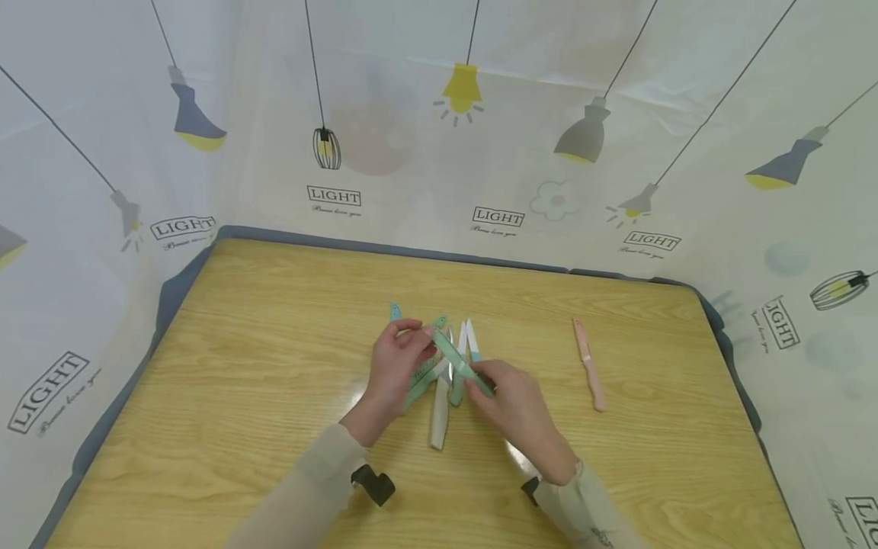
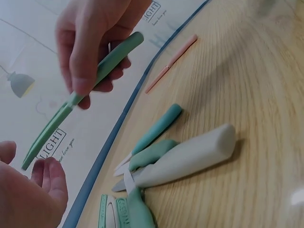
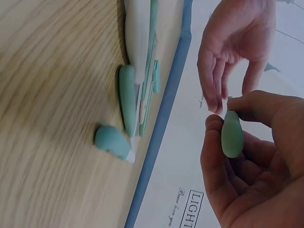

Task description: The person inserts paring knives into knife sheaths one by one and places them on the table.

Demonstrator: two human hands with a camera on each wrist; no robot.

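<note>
Green knife (image 1: pixel 453 354): one, green along nearly its whole length; held up above the table, slanting between the two hands, over the pile.
Right hand (image 1: pixel 514 396): holds the green knife by its handle, thumb on one side and fingers on the other.
Left hand (image 1: pixel 398 362): at the knife's far end, thumb and fingers spread apart around the tip, fingers loosely bent and not gripping; whether they touch the tip cannot be told.
White-handled knife (image 2: pixel 190 159): one, grey blade; on the table in the pile, handle toward the person.
Green handles (image 2: pixel 142 209): two, one to each side of the white handle, with white blades; the pieces overlap at the blades.
Teal-handled knife (image 2: pixel 159 126): one, white blade, beside the pile's right-hand green handle.
Pink knife (image 1: pixel 588 366): one, lying well apart from the pile, to the right.
Table (image 1: pixel 274 343): yellowish wood grain.
Backdrop (image 1: pixel 425 191): pale sheet, printed with hanging lamps and "LIGHT".
Sleeves (image 1: pixel 312 480): two, pale.
</note>
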